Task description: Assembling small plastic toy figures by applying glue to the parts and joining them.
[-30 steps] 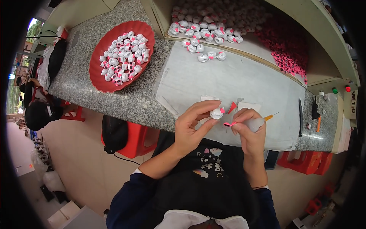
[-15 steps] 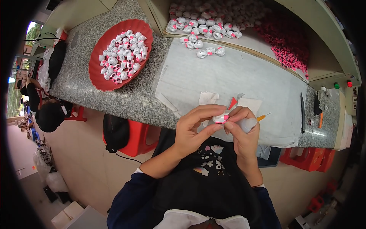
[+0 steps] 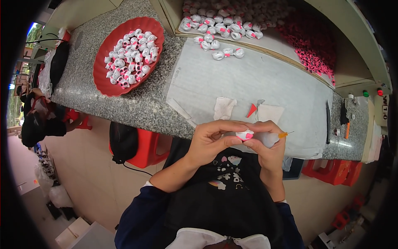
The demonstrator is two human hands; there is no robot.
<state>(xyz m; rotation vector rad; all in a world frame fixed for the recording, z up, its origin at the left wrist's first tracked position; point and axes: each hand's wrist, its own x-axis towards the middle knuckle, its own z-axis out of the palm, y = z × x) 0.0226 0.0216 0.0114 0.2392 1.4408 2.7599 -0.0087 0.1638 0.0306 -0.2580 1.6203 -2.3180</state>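
Note:
Above the near edge of the worktop, my left hand [image 3: 209, 139] pinches a small white and pink toy head [image 3: 244, 135] between thumb and fingers. My right hand [image 3: 268, 153] presses its thumb and fingertips against the same piece from the other side. Tucked in the right palm is a translucent squeeze bottle [image 3: 270, 140] with an orange hub and a thin needle pointing right. On the white sheet beyond my hands lie a crumpled white cloth [image 3: 224, 108], a red triangular scrap [image 3: 251, 109] and a folded white cloth [image 3: 270, 113].
A red scalloped bowl [image 3: 102, 54] of similar white and pink pieces stands on the granite counter [image 3: 166, 108] at left. Loose white pieces [image 3: 228, 52] and a pink pile [image 3: 309, 54] fill the shelf at the back. Red stools [image 3: 151, 149] stand below. Another person [image 3: 39, 120] is at far left.
My hands have come slightly nearer to me, uncovering more of the red scrap and cloths. The toy head has turned in my fingers. The person at far left has shifted.

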